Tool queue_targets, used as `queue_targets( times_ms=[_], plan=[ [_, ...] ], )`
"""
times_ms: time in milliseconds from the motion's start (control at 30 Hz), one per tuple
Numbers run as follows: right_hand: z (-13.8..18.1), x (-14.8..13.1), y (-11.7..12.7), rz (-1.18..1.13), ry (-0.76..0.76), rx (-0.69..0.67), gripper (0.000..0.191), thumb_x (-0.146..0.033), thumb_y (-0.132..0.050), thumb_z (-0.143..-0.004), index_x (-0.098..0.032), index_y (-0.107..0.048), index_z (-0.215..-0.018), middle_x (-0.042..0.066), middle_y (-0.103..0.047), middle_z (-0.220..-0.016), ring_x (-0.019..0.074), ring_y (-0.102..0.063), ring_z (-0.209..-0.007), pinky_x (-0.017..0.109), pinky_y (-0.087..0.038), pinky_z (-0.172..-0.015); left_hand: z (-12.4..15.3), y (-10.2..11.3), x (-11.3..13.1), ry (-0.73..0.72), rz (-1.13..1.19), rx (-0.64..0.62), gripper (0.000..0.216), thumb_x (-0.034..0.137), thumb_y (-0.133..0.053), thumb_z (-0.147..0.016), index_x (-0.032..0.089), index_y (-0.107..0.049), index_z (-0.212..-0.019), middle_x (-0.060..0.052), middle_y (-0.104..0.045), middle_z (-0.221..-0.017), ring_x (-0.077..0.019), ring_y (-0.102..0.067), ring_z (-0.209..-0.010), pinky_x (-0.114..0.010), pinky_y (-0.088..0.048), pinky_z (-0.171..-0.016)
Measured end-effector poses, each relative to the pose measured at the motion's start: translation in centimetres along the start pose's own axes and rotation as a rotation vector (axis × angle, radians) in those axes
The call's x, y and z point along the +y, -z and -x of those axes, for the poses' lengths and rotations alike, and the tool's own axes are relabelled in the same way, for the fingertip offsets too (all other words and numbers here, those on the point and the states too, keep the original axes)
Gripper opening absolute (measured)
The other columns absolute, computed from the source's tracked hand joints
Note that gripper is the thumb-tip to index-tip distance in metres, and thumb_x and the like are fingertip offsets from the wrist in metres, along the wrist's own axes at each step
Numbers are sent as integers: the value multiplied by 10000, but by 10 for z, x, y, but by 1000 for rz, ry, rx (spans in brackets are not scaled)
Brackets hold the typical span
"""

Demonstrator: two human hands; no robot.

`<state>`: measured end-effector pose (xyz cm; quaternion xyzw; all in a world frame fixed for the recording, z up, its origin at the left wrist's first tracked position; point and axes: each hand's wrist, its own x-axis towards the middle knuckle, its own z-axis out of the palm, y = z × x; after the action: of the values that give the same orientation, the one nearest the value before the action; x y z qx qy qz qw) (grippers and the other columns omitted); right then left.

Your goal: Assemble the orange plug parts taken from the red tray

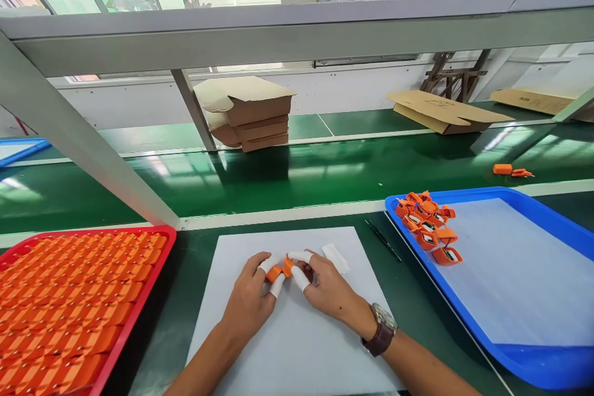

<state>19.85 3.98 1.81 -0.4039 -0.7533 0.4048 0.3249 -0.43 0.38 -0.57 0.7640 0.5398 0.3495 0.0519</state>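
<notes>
My left hand [250, 297] and my right hand [325, 288] meet over a white sheet [288, 346] on the green bench. Both wear white finger cots on thumb and fingers. Together they pinch a small orange plastic part [281, 270] between their fingertips. A brown-strapped watch [381, 329] sits on my right wrist. To the left, a red tray [139, 303] is packed with rows of several orange parts [69, 297]. To the right, a blue tray [510, 272] holds a small pile of orange parts [429, 226] in its near-left corner.
A small white slip [336, 258] lies on the sheet beside my right hand. A thin dark tool [383, 239] rests between sheet and blue tray. Cardboard boxes [248, 112] and a flat carton [443, 111] sit beyond the green belt. Two loose orange pieces [510, 170] lie far right. A grey frame bar [83, 142] slants overhead.
</notes>
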Motion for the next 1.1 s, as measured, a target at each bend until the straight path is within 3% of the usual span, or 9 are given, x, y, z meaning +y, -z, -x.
queue_targets(
  times_ms=[200, 333, 533, 633, 733, 867, 967, 1100],
  plan=[
    [2, 3, -3, 30, -23, 10, 352, -327, -591, -922, -293, -579, -1272, -1, -599, -862, 175, -544, -717, 331, -485, -653, -5, 4, 4, -62, 28, -10, 369, 127, -532, -934, 253, -550, -1280, -86, -634, -1262, -252, -609, -1163, -433, -575, -931],
    [0, 5, -5, 7, 1, 31, 236, -311, -548, -947, -276, -652, -1156, 18, -611, -900, 166, -551, -709, 336, -488, -656, -5, 5, 5, -46, 79, 2, 374, 140, -556, -933, 257, -551, -1288, -81, -632, -1278, -242, -598, -1195, -426, -560, -971],
    [-1, 10, -14, -199, -92, 111, 230, -317, -649, -882, -246, -638, -1101, 35, -649, -998, 188, -632, -842, 358, -552, -763, -2, 4, 7, 163, 224, -27, 323, 241, -560, -946, 254, -562, -1268, -83, -638, -1276, -208, -693, -1016, -369, -611, -852],
    [3, 5, -19, -204, 29, 117, 165, -265, -628, -887, -250, -635, -1051, 32, -639, -1000, 178, -613, -842, 357, -544, -781, -1, 2, 10, 335, 317, -35, 247, 282, -575, -932, 236, -600, -1173, -74, -684, -1174, -184, -718, -852, -345, -626, -757],
    [5, 2, -23, -184, 95, 127, 198, -227, -598, -896, -263, -634, -1087, 34, -643, -1027, 180, -607, -867, 366, -538, -803, -1, 0, 12, 444, 405, -46, 199, 294, -578, -926, 229, -631, -1107, -66, -696, -1116, -178, -715, -833, -345, -629, -759],
    [2, 11, -24, -291, -111, 161, 255, -288, -674, -851, -238, -645, -1099, 56, -688, -1063, 212, -666, -931, 405, -567, -857, -3, -1, 9, 395, 573, -88, 303, 281, -572, -934, 257, -608, -1234, -76, -644, -1240, -205, -675, -1081, -375, -602, -932],
    [-2, 17, -22, -350, -258, 182, 309, -350, -709, -823, -212, -659, -1095, 73, -721, -1010, 235, -692, -885, 427, -590, -815, -3, 1, 5, 357, 661, -171, 448, 251, -599, -922, 281, -531, -1364, -88, -556, -1389, -217, -637, -1183, -392, -576, -1000],
    [-3, 19, -20, -313, -200, 195, 277, -343, -670, -851, -233, -669, -1105, 61, -702, -1003, 219, -676, -868, 405, -594, -796, -2, 5, 2, 229, 454, -173, 407, 257, -615, -926, 320, -575, -1326, -54, -591, -1336, -195, -686, -1056, -367, -630, -900]
  ],
)
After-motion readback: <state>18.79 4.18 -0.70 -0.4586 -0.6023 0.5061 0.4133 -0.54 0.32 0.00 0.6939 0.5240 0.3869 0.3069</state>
